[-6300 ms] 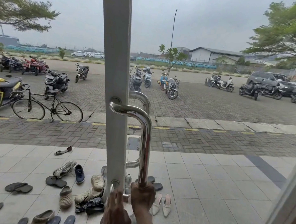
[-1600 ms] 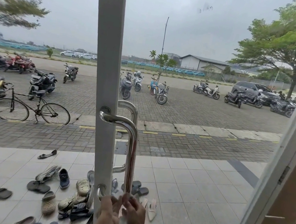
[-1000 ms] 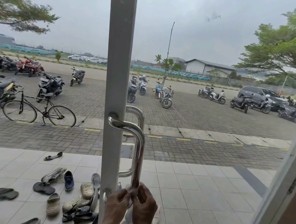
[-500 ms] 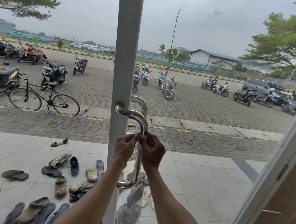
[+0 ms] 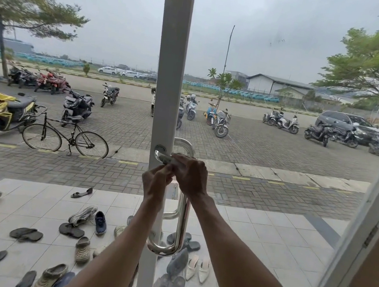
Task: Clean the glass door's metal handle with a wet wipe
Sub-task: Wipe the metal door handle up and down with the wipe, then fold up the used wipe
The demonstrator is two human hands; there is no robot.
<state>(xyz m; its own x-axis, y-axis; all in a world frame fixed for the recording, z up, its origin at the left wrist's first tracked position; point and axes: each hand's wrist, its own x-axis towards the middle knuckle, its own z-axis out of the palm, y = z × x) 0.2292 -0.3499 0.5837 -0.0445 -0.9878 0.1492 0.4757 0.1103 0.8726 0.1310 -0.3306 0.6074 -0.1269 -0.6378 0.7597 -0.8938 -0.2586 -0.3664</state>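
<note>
Hands are climbing from mid-bar to the top bend of the shiny curved metal handle (image 5: pixel 181 224) on the white door post (image 5: pixel 170 68). The right hand (image 5: pixel 190 177) is wrapping it, the left hand (image 5: pixel 156 182) pinching alongside, touching. Wipe's hidden. Probably finishing.

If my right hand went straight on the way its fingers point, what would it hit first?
Probably the white door frame, where the top bar of the metal handle mounts; the right hand grips that bar, pointing left. Depth unclear.

Right hand (image 5: pixel 190 177) grips handle (image 5: pixel 182 219), left hand (image 5: pixel 155 183) touching
</note>
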